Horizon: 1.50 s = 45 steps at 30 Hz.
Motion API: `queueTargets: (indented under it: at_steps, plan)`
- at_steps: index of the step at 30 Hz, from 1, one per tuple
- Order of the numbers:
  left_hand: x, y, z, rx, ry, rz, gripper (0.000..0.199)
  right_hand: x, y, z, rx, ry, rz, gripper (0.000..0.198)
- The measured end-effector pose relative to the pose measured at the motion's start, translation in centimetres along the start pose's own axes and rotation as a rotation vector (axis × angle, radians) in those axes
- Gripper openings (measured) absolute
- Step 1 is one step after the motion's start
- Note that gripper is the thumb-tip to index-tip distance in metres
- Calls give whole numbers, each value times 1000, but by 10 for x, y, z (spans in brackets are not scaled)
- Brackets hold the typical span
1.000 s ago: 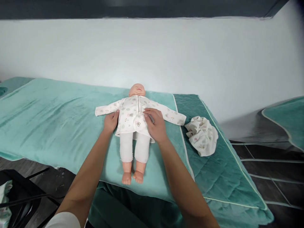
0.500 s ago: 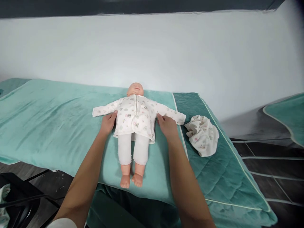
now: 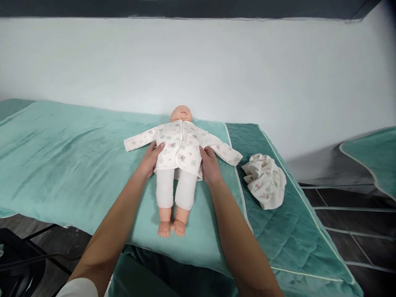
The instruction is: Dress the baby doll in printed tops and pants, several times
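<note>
Here I am with both hands at the sides of a smooth, peach-coloured baby doll (image 3: 182,112), which lies on its back on a pale turquoise plush cover (image 3: 77,161), head by the plain white wall (image 3: 198,62) and bare feet towards me. My left hand (image 3: 151,159) is half curled at its flank, thumb on the white, printed, long-sleeved cloth jacket (image 3: 171,152), the other fingers mostly lost behind thumb and jacket edge. Over at the opposite flank, my right hand (image 3: 210,165) is half curled too, thumb against the jacket's side, fingers partly hidden behind it; whether either hand has really closed on the doll, I cannot tell. Both sleeves lie spread wide, their cuffs hiding what's inside; the jacket hem covers the top of the white cloth trousers (image 3: 165,189). Off to the right, well apart from my hands, a crumpled, white, printed cloth (image 3: 266,181) sits on the dark green quilted cover (image 3: 293,227), bunched too tightly for me to make out what it is. Bottom left, a black, shiny-edged object (image 3: 21,264) is cut off by the picture's edge, and far right a green padded corner (image 3: 374,156) runs out of view.
</note>
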<state>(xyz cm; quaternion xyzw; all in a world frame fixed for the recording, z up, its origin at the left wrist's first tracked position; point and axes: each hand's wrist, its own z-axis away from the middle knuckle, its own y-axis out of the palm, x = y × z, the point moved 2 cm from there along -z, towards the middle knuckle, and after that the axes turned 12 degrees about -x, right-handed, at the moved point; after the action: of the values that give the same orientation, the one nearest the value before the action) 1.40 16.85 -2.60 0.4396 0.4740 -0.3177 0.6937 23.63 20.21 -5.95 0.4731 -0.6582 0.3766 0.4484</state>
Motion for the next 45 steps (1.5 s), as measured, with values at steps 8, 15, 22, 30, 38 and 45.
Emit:
queueTargets:
  at_steps: [8,15,22,30,38,45]
  plan:
    - [7,6,-17,77,-150,121,45,-2,3,-12,9,364,-430,27]
    - [-3,-20,-31,-98,-234,442,28,-26,-31,-36,-196,613,-745,10]
    - [-16,-43,-60,-364,-108,560,23,-35,-49,-70,-309,597,-786,12]
    - [-18,-63,-92,-465,51,599,17,-37,-52,-94,-260,586,-804,28]
    - [-22,-64,-89,-555,164,458,18,-34,-60,-90,-271,639,-790,18]
    - [-28,-51,-45,-610,639,-108,35,-21,-56,-32,-436,569,-538,13]
